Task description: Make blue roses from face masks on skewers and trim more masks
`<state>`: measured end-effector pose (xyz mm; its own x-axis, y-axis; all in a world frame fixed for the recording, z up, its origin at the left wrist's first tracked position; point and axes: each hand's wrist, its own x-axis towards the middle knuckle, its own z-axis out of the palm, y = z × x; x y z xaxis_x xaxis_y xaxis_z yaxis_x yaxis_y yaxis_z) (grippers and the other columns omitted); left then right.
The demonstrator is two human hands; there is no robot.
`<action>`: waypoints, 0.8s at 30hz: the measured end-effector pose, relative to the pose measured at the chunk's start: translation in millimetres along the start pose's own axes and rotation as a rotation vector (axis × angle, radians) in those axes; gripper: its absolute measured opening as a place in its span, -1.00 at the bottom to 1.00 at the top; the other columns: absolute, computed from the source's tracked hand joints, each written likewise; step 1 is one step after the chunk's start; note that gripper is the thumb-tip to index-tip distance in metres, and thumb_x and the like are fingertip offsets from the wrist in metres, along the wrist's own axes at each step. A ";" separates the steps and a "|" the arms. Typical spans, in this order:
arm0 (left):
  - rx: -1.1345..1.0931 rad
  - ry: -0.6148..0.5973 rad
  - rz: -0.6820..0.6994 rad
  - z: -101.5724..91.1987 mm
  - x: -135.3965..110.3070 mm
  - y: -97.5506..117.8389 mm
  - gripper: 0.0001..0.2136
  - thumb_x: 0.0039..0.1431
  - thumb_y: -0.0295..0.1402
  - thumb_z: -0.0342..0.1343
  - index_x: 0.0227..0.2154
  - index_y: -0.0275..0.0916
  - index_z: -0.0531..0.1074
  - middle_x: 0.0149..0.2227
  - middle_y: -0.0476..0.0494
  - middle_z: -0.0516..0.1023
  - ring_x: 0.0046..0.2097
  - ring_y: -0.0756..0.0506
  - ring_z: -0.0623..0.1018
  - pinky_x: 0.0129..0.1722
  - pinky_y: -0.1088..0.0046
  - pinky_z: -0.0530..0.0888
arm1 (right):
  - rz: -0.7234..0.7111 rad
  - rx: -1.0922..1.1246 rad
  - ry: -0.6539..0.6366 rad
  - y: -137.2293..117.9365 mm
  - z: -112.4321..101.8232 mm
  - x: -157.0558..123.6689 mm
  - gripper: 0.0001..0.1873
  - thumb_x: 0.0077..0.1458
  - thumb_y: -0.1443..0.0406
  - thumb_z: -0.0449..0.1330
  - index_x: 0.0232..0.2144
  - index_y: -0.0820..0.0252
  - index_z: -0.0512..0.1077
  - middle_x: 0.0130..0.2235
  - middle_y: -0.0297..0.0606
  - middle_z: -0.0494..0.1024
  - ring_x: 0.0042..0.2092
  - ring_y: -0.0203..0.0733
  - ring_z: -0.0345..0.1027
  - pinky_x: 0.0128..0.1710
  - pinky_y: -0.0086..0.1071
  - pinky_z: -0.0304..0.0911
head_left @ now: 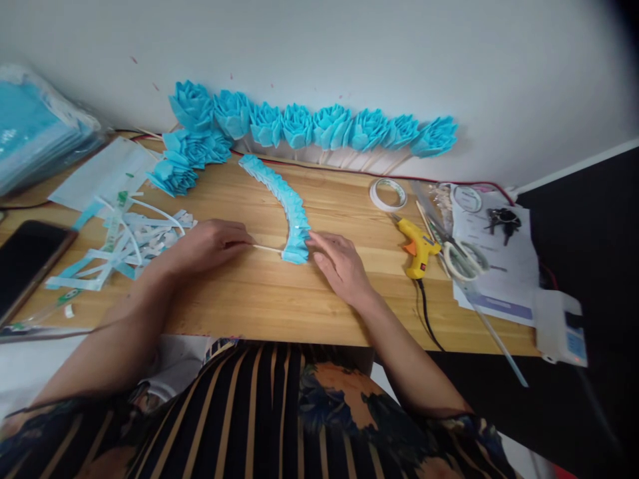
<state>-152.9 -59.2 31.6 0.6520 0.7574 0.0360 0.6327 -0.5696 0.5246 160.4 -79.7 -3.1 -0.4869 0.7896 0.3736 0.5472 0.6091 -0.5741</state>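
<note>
A curved strip of folded light-blue paper petals (282,193) lies on the wooden table (259,299). My left hand (210,243) pinches a thin wooden stick (267,249) whose tip reaches the strip's near end. My right hand (339,263) rests on the table with fingers stretched out, its fingertips pressing that same near end of the strip. A row of finished blue paper flowers (319,126) leans against the wall behind.
Paper scraps (120,246) and a phone (24,263) lie to the left, a stack of blue paper (34,126) at far left. A tape roll (388,194), yellow glue gun (418,247), scissors (462,256) and printed sheets (499,266) are on the right.
</note>
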 end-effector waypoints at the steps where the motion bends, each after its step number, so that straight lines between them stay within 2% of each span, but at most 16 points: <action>1: -0.011 -0.010 0.008 -0.4 -0.2 0.2 -0.69 0.42 -0.29 -0.07 -0.25 -0.30 0.55 -0.24 -0.19 0.60 -0.23 -0.09 0.55 -0.22 0.44 0.37 | -0.003 0.010 0.010 -0.5 -0.2 0.0 -0.56 0.41 0.19 -0.02 0.28 -0.09 0.27 0.00 -0.32 0.66 0.11 -0.04 0.42 0.12 0.01 0.26; 7: -0.048 -0.011 0.020 0.1 -3.1 -1.6 -0.69 0.41 -0.28 -0.06 -0.27 -0.29 0.56 -0.28 -0.15 0.61 -0.27 -0.05 0.55 -0.27 0.47 0.36 | 0.023 0.094 0.183 -5.2 -3.8 0.7 -0.64 0.40 0.26 -0.01 0.16 -0.01 0.39 -0.14 -0.31 0.67 -0.02 -0.11 0.47 0.05 -0.10 0.30; 10: -0.056 0.002 -0.061 1.6 -4.3 -2.1 -0.72 0.37 -0.28 -0.04 -0.20 -0.27 0.57 -0.23 -0.15 0.64 -0.23 -0.07 0.57 -0.24 0.47 0.38 | 0.085 0.091 0.233 -6.5 -5.2 1.1 -0.66 0.40 0.26 -0.02 0.11 0.01 0.43 -0.19 -0.28 0.65 -0.08 -0.11 0.47 0.00 -0.13 0.34; 14: -0.042 -0.016 -0.151 1.2 -4.1 0.6 -0.74 0.33 -0.32 -0.03 -0.21 -0.27 0.56 -0.21 -0.13 0.65 -0.23 -0.08 0.58 -0.22 0.46 0.39 | 0.119 0.067 0.225 -7.1 -4.7 1.5 -0.66 0.41 0.24 -0.04 0.07 0.03 0.45 -0.21 -0.27 0.65 -0.11 -0.10 0.48 -0.01 -0.13 0.36; 18: -0.026 0.011 -0.107 0.0 -2.4 2.0 -0.74 0.35 -0.32 -0.05 -0.23 -0.29 0.54 -0.21 -0.16 0.63 -0.20 -0.11 0.57 -0.18 0.41 0.39 | 0.108 0.057 0.200 -6.1 -2.7 1.6 -0.67 0.41 0.23 -0.03 0.08 0.03 0.45 -0.20 -0.26 0.65 -0.11 -0.11 0.49 -0.03 -0.13 0.37; 24: -0.030 0.041 -0.031 -1.2 1.1 2.3 -0.72 0.37 -0.31 -0.07 -0.29 -0.27 0.52 -0.25 -0.19 0.58 -0.22 -0.12 0.54 -0.22 0.38 0.39 | 0.107 0.058 0.185 -4.1 -1.7 0.7 -0.66 0.41 0.23 -0.04 0.09 0.02 0.45 -0.17 -0.27 0.65 -0.10 -0.10 0.49 -0.03 -0.12 0.37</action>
<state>-151.2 -59.3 33.9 0.6140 0.7875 0.0537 0.6391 -0.5359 0.5516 159.0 -81.5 0.8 -0.2917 0.8533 0.4322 0.5465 0.5195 -0.6568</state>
